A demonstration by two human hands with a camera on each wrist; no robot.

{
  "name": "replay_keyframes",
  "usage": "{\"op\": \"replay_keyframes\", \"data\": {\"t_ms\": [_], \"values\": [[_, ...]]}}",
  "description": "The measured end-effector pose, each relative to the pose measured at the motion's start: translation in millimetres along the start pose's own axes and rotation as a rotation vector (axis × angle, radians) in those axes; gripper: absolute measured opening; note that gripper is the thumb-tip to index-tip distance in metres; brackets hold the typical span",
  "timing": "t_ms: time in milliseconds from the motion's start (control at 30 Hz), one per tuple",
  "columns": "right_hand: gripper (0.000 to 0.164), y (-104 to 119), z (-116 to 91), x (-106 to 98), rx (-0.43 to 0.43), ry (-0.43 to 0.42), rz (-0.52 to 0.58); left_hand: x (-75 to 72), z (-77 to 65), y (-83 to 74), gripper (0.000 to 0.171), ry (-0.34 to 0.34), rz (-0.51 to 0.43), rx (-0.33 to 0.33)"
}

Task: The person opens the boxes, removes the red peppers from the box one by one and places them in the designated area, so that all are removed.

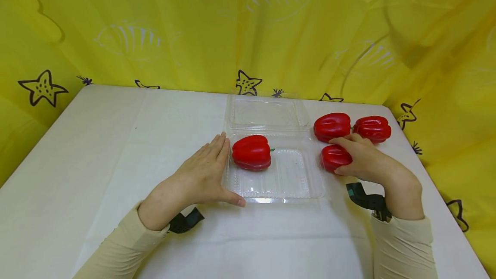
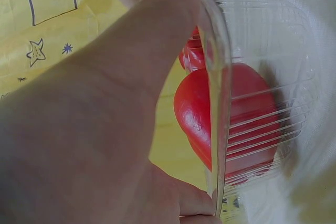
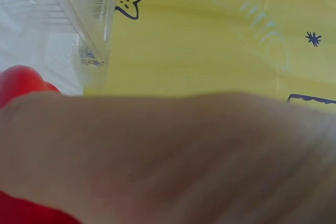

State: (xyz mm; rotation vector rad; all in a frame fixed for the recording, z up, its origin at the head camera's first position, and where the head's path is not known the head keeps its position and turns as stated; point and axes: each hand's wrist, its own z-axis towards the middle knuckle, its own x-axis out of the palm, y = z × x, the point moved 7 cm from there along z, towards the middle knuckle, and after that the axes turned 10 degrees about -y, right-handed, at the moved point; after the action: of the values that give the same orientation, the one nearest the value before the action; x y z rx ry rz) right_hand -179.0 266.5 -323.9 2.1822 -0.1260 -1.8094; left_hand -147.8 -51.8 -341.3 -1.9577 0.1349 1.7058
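Note:
My left hand (image 1: 201, 173) rests with straight fingers along the left side of a clear plastic clamshell container (image 1: 292, 184), its thumb at the front left corner. Inside the container, on the left, lies a red bell pepper (image 1: 251, 153) with its green stem pointing right. It also shows through the ribbed wall in the left wrist view as a red bell pepper (image 2: 252, 119). Just right of the container, my right hand (image 1: 364, 158) holds another red bell pepper (image 1: 333, 158) between thumb and fingers. The hand covers that pepper's right end.
Two more red bell peppers lie behind the right hand, one nearer the container (image 1: 331, 126) and one farther right (image 1: 373, 128). The container's lid (image 1: 267, 113) is folded back toward the yellow curtain (image 1: 193, 20). A white cloth covers the table (image 1: 97, 154).

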Motion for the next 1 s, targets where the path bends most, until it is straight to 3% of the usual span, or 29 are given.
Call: {"op": "replay_keyframes", "data": {"t_ms": [433, 733, 833, 1000], "values": [[0.073, 2, 1, -2, -0.027, -0.031, -0.033, -0.6, 0.1, -0.7, 0.138, 0.002, 0.0, 0.003], [0.072, 3, -4, -7, 0.001, -0.034, -0.028, -0.6, 0.0, -0.3, 0.137, 0.003, 0.0, -0.004], [0.073, 6, -7, -12, 0.013, -0.065, -0.033, -0.6, -0.2, -0.3, 0.138, 0.004, -0.001, -0.004], [0.068, 22, -11, -22, -0.047, -0.158, -0.033, -0.4, -0.3, -0.1, 0.138, 0.004, -0.001, -0.006]]}}
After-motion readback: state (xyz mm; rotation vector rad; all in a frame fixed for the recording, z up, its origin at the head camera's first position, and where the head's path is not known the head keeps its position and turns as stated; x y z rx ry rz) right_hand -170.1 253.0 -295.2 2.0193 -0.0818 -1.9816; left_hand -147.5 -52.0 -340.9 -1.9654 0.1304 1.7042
